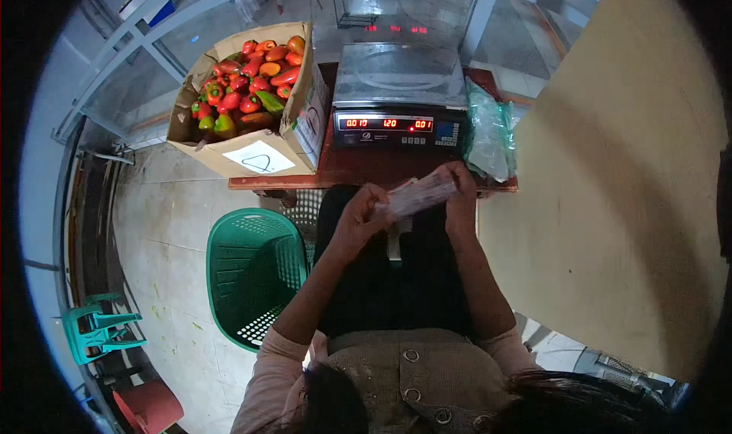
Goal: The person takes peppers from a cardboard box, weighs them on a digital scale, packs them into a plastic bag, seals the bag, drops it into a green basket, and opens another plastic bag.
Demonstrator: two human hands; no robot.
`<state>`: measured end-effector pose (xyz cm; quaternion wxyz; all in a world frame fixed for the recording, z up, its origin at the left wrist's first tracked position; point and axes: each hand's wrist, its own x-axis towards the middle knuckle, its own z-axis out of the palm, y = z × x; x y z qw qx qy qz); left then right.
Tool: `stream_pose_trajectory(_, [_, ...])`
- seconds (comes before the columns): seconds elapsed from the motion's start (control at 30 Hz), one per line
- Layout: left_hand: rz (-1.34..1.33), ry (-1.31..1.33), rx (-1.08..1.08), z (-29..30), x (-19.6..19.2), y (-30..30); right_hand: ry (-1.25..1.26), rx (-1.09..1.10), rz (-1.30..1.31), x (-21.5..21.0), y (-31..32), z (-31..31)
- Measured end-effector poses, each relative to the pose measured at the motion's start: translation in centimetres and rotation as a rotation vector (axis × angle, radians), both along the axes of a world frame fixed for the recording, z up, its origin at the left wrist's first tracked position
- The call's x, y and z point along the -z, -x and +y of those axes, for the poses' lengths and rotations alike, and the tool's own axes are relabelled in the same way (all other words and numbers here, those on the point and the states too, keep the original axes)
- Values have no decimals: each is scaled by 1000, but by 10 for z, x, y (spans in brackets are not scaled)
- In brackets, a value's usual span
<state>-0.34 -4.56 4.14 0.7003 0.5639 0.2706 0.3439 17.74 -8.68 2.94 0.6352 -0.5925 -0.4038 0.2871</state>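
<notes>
One cardboard box [263, 156] of peppers sits at eleven o'clock, holding more red, orange and green peppers [252, 80] than can be counted. One digital scale [398, 99] stands at twelve. One green basket [252, 270] sits at eight. Two hands, the left hand [358, 217] and the right hand [457, 186], share one clear bag [418, 194].

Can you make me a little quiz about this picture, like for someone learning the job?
1. True or false: both hands hold one clear plastic bag.
2. What fills the brown cardboard box?
3. Which side of the person's lap is the green plastic basket on?

Key
1. True: left hand and right hand grip the clear plastic bag.
2. Red, orange and green peppers fill the brown cardboard box.
3. Left: green plastic basket.
</notes>
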Motion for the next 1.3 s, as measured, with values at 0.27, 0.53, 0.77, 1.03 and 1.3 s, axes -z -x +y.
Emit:
stream_pose_trajectory(0.27, [166,-436,-785,60,31,-7,115,-370,534,-34,45,-15])
stream_pose_trajectory(0.53, [283,-657,-621,5,-9,-5,-33,160,-240,-24,21,27])
stream_pose_trajectory(0.77, [381,-792,-619,-8,-55,1,-153,211,-493,-71,27,10])
stream_pose_trajectory(1.03, [529,-597,-628,-5,34,11,233,-22,-431,13,28,-9])
stream_pose_trajectory(1.3, [-87,-85,-247,-5,4,-5,167,78,-480,16,20,0])
